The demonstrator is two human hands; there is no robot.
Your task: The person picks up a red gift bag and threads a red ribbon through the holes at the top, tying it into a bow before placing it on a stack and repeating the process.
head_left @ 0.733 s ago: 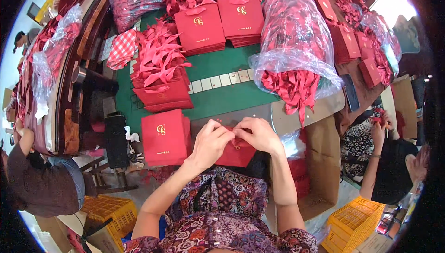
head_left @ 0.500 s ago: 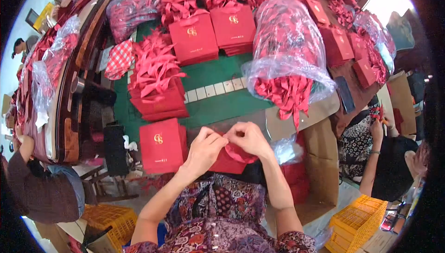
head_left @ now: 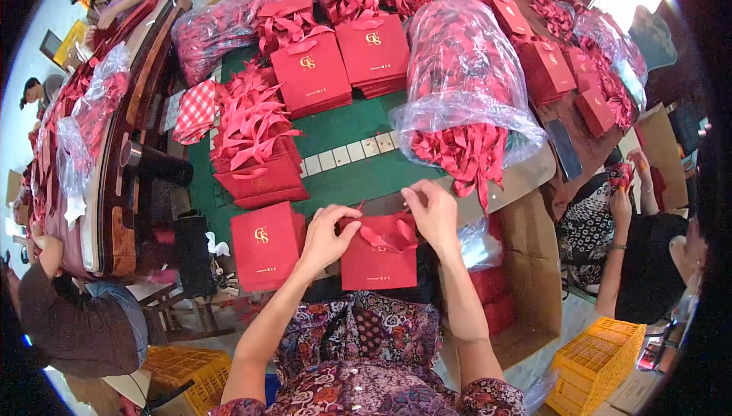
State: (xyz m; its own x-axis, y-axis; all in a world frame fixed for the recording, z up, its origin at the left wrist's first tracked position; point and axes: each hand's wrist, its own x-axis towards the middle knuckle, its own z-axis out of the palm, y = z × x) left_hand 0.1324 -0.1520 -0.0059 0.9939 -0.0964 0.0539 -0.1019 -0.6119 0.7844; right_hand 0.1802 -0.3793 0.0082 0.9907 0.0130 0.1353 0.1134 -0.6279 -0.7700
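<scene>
If lifting red paper gift bag [head_left: 379,269] at near edge of table [head_left: 347,181], pinch stiff-looking sides; expect light weight, easy creasing, soft ribbon handle [head_left: 393,236]. Find left hand [head_left: 328,239], right hand [head_left: 436,215] half open by top corners, nothing clearly held.

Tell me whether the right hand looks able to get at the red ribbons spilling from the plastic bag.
Probably yes: the red ribbons spill from the open mouth of the plastic bag near the right hand, and nothing seems to stand between.
</scene>
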